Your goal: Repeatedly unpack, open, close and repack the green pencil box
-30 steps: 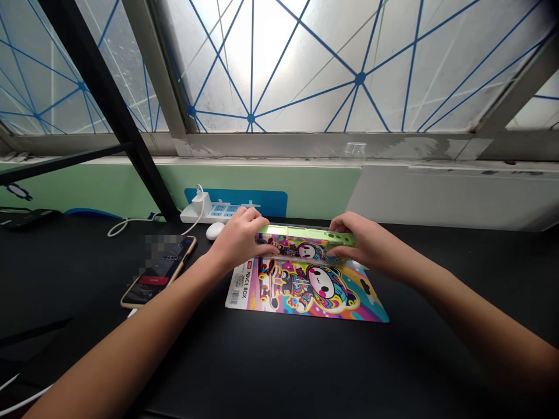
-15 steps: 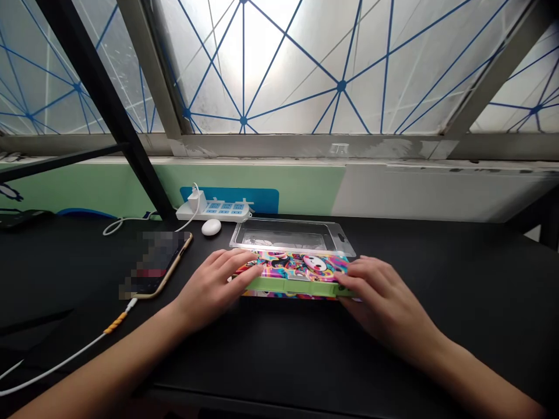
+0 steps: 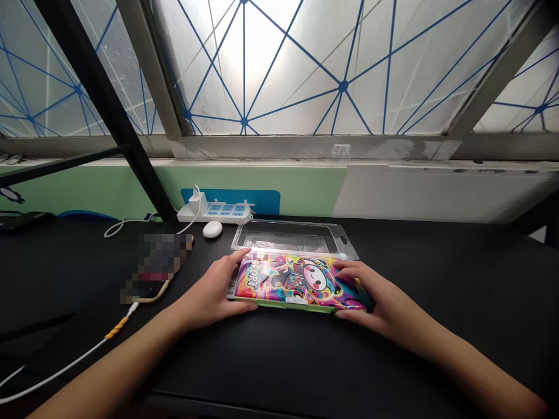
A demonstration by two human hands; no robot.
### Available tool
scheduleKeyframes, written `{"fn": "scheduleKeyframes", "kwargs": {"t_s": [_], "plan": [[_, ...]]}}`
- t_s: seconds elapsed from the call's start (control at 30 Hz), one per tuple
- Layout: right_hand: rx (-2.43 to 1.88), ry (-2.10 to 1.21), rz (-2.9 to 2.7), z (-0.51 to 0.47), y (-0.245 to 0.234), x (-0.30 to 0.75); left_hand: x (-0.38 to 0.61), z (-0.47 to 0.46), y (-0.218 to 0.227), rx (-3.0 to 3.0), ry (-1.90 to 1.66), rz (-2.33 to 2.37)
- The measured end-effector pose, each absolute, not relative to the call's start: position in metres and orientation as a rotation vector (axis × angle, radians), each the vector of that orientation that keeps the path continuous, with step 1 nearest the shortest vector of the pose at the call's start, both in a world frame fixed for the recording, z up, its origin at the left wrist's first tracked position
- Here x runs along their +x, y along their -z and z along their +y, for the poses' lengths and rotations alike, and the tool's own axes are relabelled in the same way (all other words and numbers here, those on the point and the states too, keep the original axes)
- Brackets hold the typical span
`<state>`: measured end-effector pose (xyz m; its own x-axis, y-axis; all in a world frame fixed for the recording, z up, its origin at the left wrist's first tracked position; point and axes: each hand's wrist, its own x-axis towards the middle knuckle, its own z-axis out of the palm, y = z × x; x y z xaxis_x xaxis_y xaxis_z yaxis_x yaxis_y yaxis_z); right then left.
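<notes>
Frosted window panes (image 3: 283, 64), crossed by blue lines that meet at dots, fill the far side. The matte black bench (image 3: 271, 361) spreads from there to the near edge. Between them runs a painted wall (image 3: 305, 186), pale green at left and grey at right, and a slanting black post (image 3: 105, 105) crosses the left side. On the bench's far middle lies a clear plastic tray (image 3: 292, 238), shallow and rectangular, with a tab at its right end. Just on its near side is a flat rectangular box (image 3: 283, 282), multicoloured on top with a round-faced cartoon figure and the word SPORT, its near side green. It lies face up at the middle of the bench, between both hands.

The left hand (image 3: 213, 291) has its grip around the box's left end, thumb at the near edge and fingers at the far corner. The right hand (image 3: 378, 291) pinches the right end in its grip, thumb near, fingers on the printed top. Far left of them sits a white power strip (image 3: 227, 218). Nearer and left lies a dark phone (image 3: 157, 270) in a tan-edged case, its screen blurred, a white cable (image 3: 74, 368) at its near end. Smallest is a glossy white oval object (image 3: 212, 230), just on the near side of the strip.
</notes>
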<state>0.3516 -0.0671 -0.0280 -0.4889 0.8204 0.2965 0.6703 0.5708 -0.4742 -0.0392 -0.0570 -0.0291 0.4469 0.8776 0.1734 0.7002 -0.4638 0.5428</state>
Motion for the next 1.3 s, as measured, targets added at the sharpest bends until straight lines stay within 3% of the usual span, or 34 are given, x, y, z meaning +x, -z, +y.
{"fn": "scheduleKeyframes", "kwargs": {"t_s": [0.63,1.3], "plan": [[-1.470,-0.712,-1.643,-0.043,0.024,0.348,-0.037,-0.058,0.023,2.165,-0.579,1.319],[-1.026,0.227,-1.936,-0.068,0.009,0.343,-0.044,-0.054,0.040,2.235,-0.741,1.288]]}}
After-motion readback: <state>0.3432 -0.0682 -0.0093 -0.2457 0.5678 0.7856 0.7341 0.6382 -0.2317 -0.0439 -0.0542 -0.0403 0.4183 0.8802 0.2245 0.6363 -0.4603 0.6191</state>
